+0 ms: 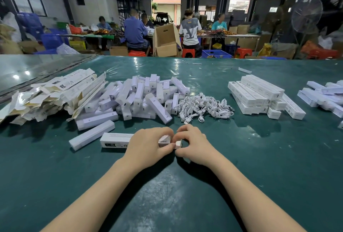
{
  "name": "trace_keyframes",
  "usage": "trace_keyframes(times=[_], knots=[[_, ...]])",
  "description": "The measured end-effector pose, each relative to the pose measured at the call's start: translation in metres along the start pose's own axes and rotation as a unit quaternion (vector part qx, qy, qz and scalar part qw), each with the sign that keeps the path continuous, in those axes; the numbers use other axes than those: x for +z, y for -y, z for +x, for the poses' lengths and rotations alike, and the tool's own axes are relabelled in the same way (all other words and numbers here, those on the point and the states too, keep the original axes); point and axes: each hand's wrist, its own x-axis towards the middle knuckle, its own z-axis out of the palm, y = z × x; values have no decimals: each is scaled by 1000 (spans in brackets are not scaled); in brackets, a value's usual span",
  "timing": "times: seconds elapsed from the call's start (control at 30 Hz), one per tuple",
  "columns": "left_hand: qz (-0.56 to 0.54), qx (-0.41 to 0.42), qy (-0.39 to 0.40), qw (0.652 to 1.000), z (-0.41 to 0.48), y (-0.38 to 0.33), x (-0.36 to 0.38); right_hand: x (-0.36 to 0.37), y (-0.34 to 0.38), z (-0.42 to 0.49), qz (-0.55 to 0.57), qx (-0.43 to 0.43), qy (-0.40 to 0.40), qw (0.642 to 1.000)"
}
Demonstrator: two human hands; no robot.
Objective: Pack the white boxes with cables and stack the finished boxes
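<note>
— What is the box like?
— A long, slim white box (117, 139) of smooth printed card, lying flat on the glossy green mat (259, 157).
— And the fingers?
— The left hand (148, 144) curls round its right end. The right hand (193, 142) pinches the small square end flap (178, 144) beside the left thumb.

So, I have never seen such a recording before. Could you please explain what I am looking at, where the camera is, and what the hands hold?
No machine here: a person works with two bare hands, and the single picture comes from a camera worn on the head, looking forward and down. On the green table lie flat cartons at the left, a heap of plain white boxes, a pile of white cables, and stacked finished boxes at the right. The left hand grips a printed white box lying on the table; the right hand pinches its end.
</note>
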Motion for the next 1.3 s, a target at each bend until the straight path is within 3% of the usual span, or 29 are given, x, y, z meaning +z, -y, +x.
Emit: trace_keyframes(times=[0.17, 0.43, 0.63, 0.73, 0.83, 1.07, 1.3], knots=[[85, -14, 21, 996, 4, -4, 5, 2, 1, 0, 61, 16, -105, 992], [52, 36, -38, 997, -1, -4, 3, 4, 9, 1, -22, 8, -79, 997], [35, 47, 73, 996, 0, 3, -7, 2, 7, 3, -3, 27, -78, 997], [40, 9, 78, 996, 1, 11, -14, 6, 7, 4, -47, 19, -75, 996], [85, 23, 89, 992, 1, 14, -15, 9, 10, 2, -85, 4, -81, 993], [136, -17, 17, 990, -1, 4, -1, 11, 11, -1, -53, -20, -106, 993], [145, 20, 25, 989, 0, 7, 3, 15, 10, 2, -74, 22, -159, 984]])
